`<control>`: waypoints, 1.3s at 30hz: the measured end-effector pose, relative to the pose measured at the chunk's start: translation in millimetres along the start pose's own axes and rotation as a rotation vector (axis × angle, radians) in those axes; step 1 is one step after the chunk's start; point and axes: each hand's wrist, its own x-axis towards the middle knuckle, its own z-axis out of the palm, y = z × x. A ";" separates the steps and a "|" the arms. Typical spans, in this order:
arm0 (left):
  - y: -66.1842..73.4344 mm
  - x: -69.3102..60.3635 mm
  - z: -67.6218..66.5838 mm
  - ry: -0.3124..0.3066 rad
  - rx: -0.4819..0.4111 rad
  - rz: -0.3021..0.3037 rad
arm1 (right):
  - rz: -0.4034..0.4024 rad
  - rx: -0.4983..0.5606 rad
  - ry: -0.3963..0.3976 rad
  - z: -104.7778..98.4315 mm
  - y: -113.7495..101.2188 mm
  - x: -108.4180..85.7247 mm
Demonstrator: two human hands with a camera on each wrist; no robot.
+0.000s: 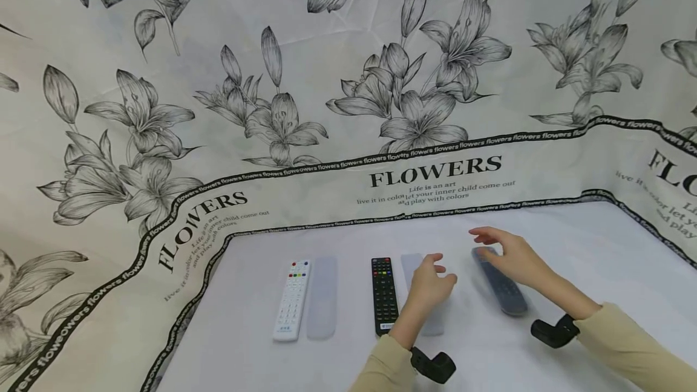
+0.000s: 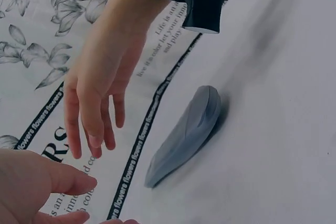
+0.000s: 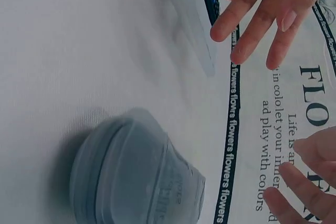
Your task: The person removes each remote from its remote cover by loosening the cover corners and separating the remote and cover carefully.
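Observation:
A dark grey remote control in a translucent silicone cover lies slanted on the white cloth, below and in front of the right hand. That hand's fingers are loosely bent and hold nothing; in the left wrist view a gap shows between it and the covered remote. The left hand hovers above a translucent cover, hiding part of it, its fingers spread and holding nothing. In the right wrist view the left hand has its fingers extended. A black remote lies left of it.
Farther left lie a white remote and another translucent cover, side by side. A flower-printed cloth rises behind the white tabletop. Each wrist wears a black camera mount.

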 end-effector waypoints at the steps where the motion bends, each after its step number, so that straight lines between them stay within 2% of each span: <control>1: 0.2 0.8 3.2 0.000 0.001 0.001 | 0.013 -0.008 -0.016 -1.9 3.3 -0.6; 5: 2.7 3.7 13.6 -0.011 -0.004 -0.009 | 0.055 -0.030 -0.069 -7.2 15.4 0.0; 9: 4.6 8.9 24.9 -0.016 -0.045 -0.026 | 0.096 -0.030 -0.091 -12.6 27.0 -0.3; 15: 2.5 11.7 43.3 -0.004 -0.106 -0.051 | 0.182 0.032 -0.145 -15.4 48.1 -9.8; 19: 0.2 10.6 55.3 -0.021 -0.149 -0.082 | 0.270 0.085 -0.200 -13.5 60.0 -16.1; 23: -2.1 11.8 62.9 0.005 -0.154 -0.078 | 0.330 0.135 -0.231 -10.7 66.9 -19.4; 26: -4.0 13.5 66.5 0.020 -0.180 -0.074 | 0.355 0.153 -0.235 -7.4 69.7 -21.3; 29: -4.9 14.3 70.8 -0.004 -0.200 -0.086 | 0.380 0.173 -0.232 -4.6 72.1 -23.1; 32: -3.1 14.0 75.3 -0.014 -0.183 -0.096 | 0.388 0.208 -0.229 -2.8 73.6 -23.4; 39: 2.4 12.7 79.4 0.005 -0.153 -0.086 | 0.373 0.253 -0.227 -0.6 75.9 -21.3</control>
